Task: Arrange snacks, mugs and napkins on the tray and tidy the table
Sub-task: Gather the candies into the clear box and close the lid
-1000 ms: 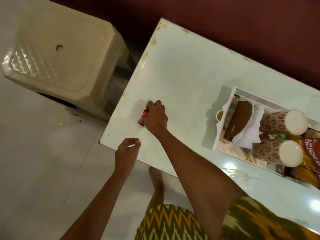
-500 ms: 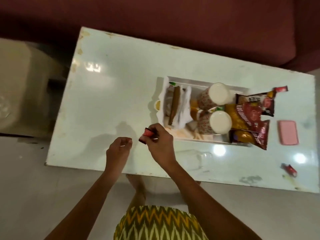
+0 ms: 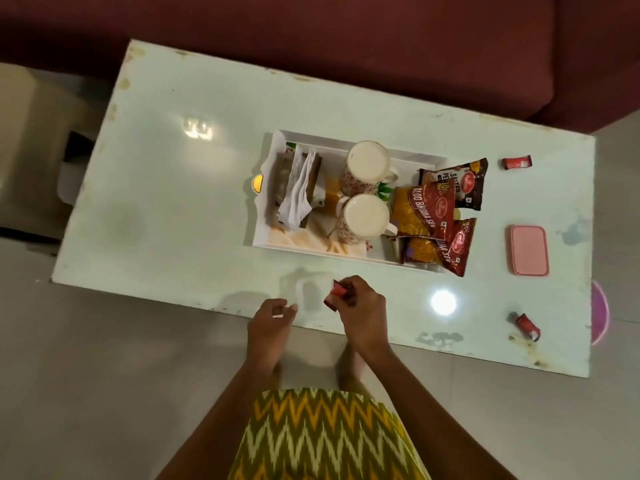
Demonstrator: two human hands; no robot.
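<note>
A white tray (image 3: pixel 349 137) stands mid-table with two upturned patterned mugs (image 3: pixel 367 166), (image 3: pixel 363 218), a napkin holder with white napkins (image 3: pixel 298 188) and several snack packets (image 3: pixel 429 216). My right hand (image 3: pixel 360 308) is shut on a small red wrapper (image 3: pixel 337 292) over the table's near edge. My left hand (image 3: pixel 272 322) hovers beside it, fingers curled, pinching a tiny white scrap. Two more red wrappers lie on the table, one at the far right (image 3: pixel 516 162), one at the near right (image 3: pixel 527 326).
A pink lidded box (image 3: pixel 529 250) lies right of the tray. A beige plastic stool (image 3: pixel 31 161) stands left of the table, a maroon sofa (image 3: pixel 346 36) behind it. A pink round object (image 3: pixel 600 317) peeks past the table's right edge.
My right hand lifted the red wrapper from the table's left end and carried it right, toward the near middle edge. My view swung right, bringing the whole table and tray into sight.
</note>
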